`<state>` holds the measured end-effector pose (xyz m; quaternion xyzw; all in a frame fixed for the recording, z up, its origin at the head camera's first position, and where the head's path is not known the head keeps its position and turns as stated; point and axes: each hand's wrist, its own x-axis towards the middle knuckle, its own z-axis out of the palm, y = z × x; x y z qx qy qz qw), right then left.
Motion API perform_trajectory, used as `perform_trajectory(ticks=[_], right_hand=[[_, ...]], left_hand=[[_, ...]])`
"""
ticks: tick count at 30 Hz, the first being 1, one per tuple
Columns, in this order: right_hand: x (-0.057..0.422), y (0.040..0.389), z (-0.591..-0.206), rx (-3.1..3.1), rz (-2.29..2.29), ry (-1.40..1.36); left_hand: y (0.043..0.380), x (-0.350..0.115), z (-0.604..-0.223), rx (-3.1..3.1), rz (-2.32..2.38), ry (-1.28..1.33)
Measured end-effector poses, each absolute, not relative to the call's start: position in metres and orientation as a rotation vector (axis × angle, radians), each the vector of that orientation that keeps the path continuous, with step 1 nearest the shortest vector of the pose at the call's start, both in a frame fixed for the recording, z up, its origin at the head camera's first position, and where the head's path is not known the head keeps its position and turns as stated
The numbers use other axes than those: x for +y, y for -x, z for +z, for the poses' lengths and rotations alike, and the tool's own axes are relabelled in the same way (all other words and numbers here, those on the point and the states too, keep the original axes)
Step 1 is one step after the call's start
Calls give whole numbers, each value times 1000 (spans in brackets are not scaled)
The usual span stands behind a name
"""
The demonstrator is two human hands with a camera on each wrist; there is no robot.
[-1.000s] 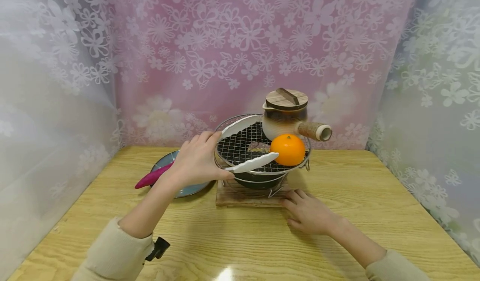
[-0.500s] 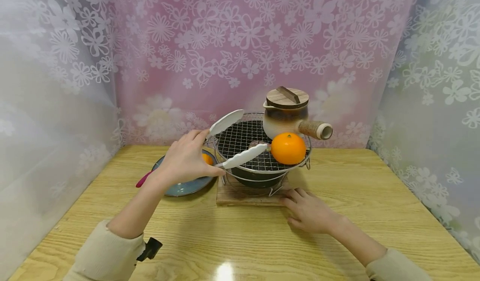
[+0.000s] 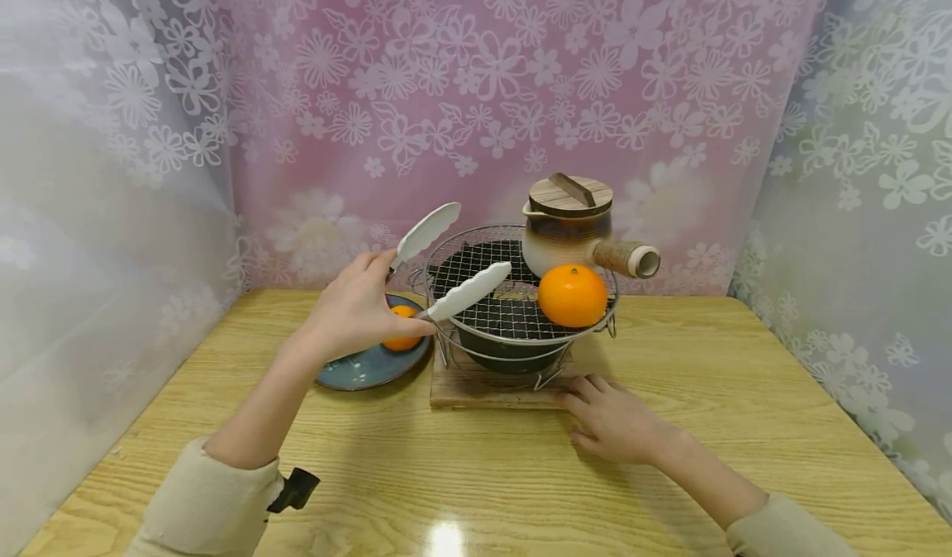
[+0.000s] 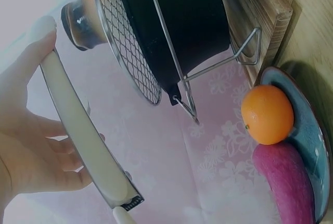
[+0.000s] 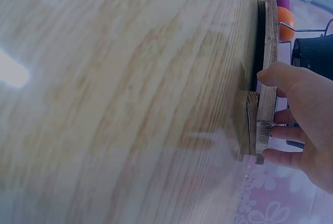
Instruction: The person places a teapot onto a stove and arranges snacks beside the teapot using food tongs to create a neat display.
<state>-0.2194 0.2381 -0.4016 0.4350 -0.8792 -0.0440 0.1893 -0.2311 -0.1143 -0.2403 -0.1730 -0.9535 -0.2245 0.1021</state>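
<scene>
My left hand (image 3: 360, 305) holds a pair of tongs (image 3: 470, 290) with white scalloped tips, spread apart with nothing between them. The tips point over the left side of a round wire grill rack (image 3: 476, 264). On the rack's right side sits an orange (image 3: 573, 296). A second orange (image 4: 268, 114) lies beside a purple sweet potato (image 4: 286, 177) on a blue plate (image 3: 357, 378), just under the left hand. In the head view, that hand hides the sweet potato. My right hand (image 3: 621, 425) grips the right front corner of the wooden board (image 3: 491, 396) under the stove.
A clay pot (image 3: 554, 243) with a wooden lid and a side handle (image 3: 621, 258) stands on the rack behind the orange. Beneath the rack is a black stove bowl (image 3: 513, 359) in a wire stand. A floral curtain (image 3: 491, 86) borders the wooden table (image 3: 476, 483).
My left hand has drawn the tongs left, away from the orange on the rack, bringing the plate's orange into view. The right hand has stayed at the board.
</scene>
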Motion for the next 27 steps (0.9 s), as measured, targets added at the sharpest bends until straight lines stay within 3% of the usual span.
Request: perform_trajectory(ticks=[27], right_hand=[[238, 219, -403, -2452, -101, -1224]], left_hand=[[234, -146, -253, -2829, -708, 372]])
